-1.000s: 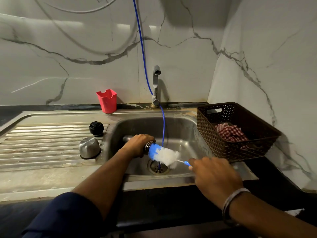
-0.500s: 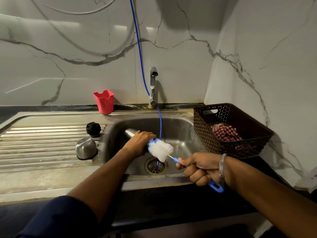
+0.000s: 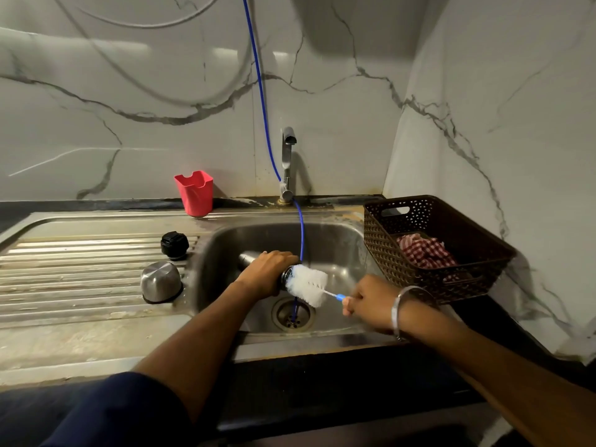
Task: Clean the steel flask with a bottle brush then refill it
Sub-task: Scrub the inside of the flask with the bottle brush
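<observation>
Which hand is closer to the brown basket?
The right hand. It holds the bottle brush just in front of the basket, near its front-left corner. The left hand grips the steel flask further left, over the sink.

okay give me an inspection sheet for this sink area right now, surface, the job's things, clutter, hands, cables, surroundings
Surface: steel sink with ribbed drainboard, stained.
Job's things: flask lying sideways over the basin; white brush at its mouth, bristles mostly outside.
Clutter: black cap and steel cup on the drainboard; red cup at the back edge.
Hands: left hand grips the flask; right hand holds the brush handle.
Cables: blue hose runs down into the drain.
Surroundings: tap; brown basket holding a checked cloth; marble wall.
</observation>
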